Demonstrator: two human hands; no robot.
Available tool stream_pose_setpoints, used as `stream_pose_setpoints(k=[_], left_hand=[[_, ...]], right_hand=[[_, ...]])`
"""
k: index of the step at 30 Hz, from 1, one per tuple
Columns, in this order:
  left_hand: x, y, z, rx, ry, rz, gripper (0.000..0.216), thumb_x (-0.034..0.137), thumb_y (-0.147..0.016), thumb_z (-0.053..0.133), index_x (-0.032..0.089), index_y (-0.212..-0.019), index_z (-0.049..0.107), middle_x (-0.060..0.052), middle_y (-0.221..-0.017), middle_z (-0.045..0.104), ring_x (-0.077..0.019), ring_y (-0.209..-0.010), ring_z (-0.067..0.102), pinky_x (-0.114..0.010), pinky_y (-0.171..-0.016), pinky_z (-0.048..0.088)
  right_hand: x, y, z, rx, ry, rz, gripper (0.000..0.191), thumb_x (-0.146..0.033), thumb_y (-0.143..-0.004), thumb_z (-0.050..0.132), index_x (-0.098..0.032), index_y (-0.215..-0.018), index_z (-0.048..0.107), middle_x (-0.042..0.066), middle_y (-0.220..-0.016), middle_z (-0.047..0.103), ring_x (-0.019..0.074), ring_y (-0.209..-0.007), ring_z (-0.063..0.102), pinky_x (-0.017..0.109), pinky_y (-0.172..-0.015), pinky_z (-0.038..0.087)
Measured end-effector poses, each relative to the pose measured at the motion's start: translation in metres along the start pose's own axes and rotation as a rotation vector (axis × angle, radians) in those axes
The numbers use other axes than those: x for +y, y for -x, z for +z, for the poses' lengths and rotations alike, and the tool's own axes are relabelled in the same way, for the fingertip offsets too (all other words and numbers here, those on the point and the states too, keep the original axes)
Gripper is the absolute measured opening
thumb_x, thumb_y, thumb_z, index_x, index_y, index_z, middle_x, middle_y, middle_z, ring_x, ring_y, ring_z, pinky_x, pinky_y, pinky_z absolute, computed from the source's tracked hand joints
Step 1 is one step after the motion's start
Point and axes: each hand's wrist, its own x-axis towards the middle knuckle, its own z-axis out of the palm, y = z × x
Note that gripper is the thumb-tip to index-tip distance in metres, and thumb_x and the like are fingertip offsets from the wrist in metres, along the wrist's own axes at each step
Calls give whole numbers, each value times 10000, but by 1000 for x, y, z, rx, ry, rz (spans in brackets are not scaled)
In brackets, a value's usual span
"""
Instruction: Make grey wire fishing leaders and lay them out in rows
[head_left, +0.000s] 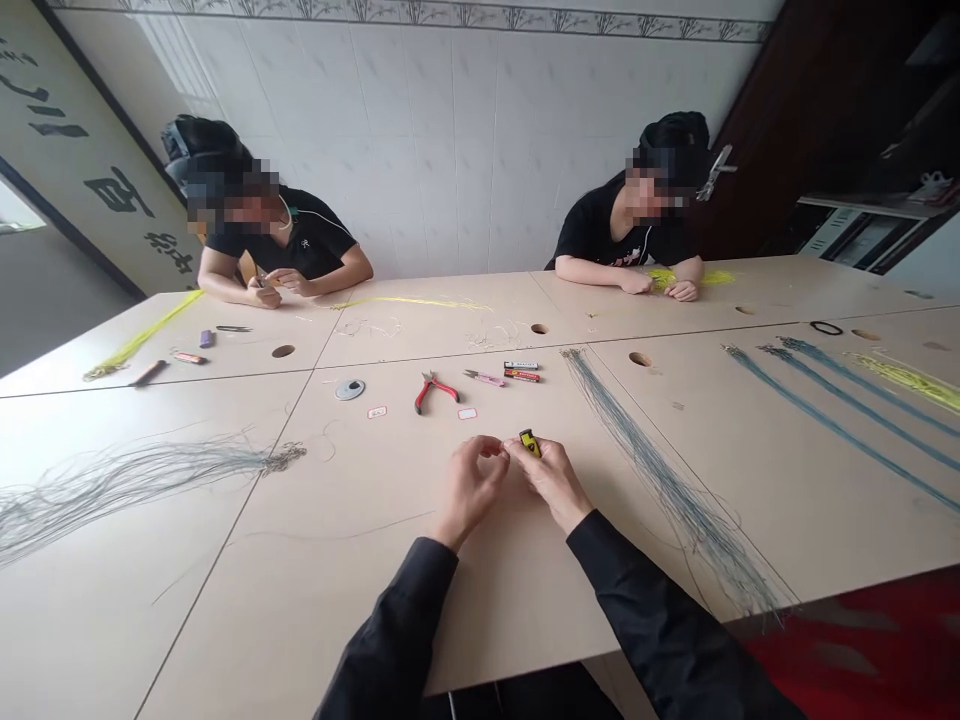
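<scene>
My left hand (471, 483) and my right hand (551, 478) meet over the middle of the beige table (360, 560), both in black sleeves. The right hand's fingers are curled round a small yellow and black tool (529, 443). The left hand's fingertips are pinched together close to that tool, on something too thin to make out. A thin wire (315, 535) trails across the table to the left of my hands.
Red-handled pliers (434, 390), a few pens or lighters (520, 371), a round tape disc (349, 390) and small tags lie beyond my hands. Grey wire bundles (667, 480) (135, 475) lie right and left. Two people in black shirts sit across, handling yellow strands (139, 340).
</scene>
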Motion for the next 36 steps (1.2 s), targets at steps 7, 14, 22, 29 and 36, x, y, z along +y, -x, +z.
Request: stream_pose_setpoints(k=[7, 14, 22, 29, 36], left_hand=[[-20, -19, 9, 36, 173, -93, 226, 349, -850, 593, 158, -955, 656, -70, -896, 704, -156, -748, 616, -277, -683, 468], [-22, -19, 12, 18, 225, -191, 243, 387, -870, 587, 161, -924, 659, -55, -840, 704, -149, -723, 626, -263, -672, 472], [-16, -18, 10, 7, 270, -189, 243, 393, -867, 591, 169, -906, 676, -56, -855, 710, -162, -770, 634, -264, -695, 471], [-18, -19, 13, 43, 330, -236, 284, 429, -826, 614, 149, -796, 651, -36, -694, 659, -123, -602, 552, -237, -579, 424], [-17, -19, 13, 58, 358, -252, 297, 444, -817, 620, 149, -781, 636, -25, -670, 628, -109, -581, 516, -228, -568, 404]], right_hand=[[-3, -30, -3, -46, 181, -144, 398, -534, -814, 597, -168, -687, 509, -31, -610, 361, 106, -588, 317, 237, -532, 284], [0, -31, -10, -89, 177, -77, 420, -558, -830, 591, -188, -691, 447, -47, -600, 309, 92, -535, 256, 238, -490, 237], [-4, -30, -13, -136, 186, -116, 449, -553, -841, 581, -193, -652, 388, -38, -613, 297, 95, -562, 258, 239, -505, 233], [-5, -26, -16, -195, 193, -125, 453, -542, -856, 566, -191, -647, 370, -41, -614, 289, 93, -573, 254, 237, -527, 235], [-14, -23, -16, -207, 189, -69, 316, -468, -845, 577, -156, -808, 609, -27, -658, 436, 111, -609, 357, 236, -571, 308]])
